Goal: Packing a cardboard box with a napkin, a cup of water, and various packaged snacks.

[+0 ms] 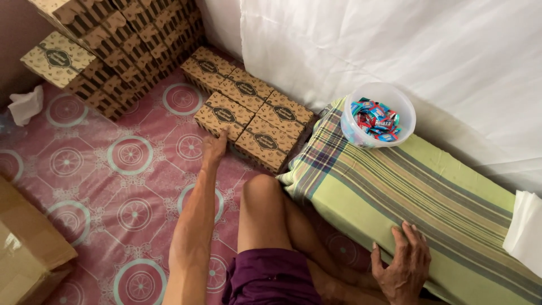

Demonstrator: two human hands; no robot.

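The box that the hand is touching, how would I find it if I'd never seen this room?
Start at the white curtain along the wall and look down to the row of brown patterned boxes on the pink mat. The box is in the front pair, on the left, and it alone has the left hand on its edge.

Five brown patterned boxes [248, 113] with dark oval labels on pink floor, more stacked [118, 45] top left, perhaps identical, plain carton [25, 248] bottom left

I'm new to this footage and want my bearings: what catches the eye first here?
Patterned brown gift boxes fill the far floor, lying flat in the middle and stacked at top left. The left hand touches the nearest one. A clear plastic tub of wrapped candies sits on a green striped cloth, where the right hand rests.
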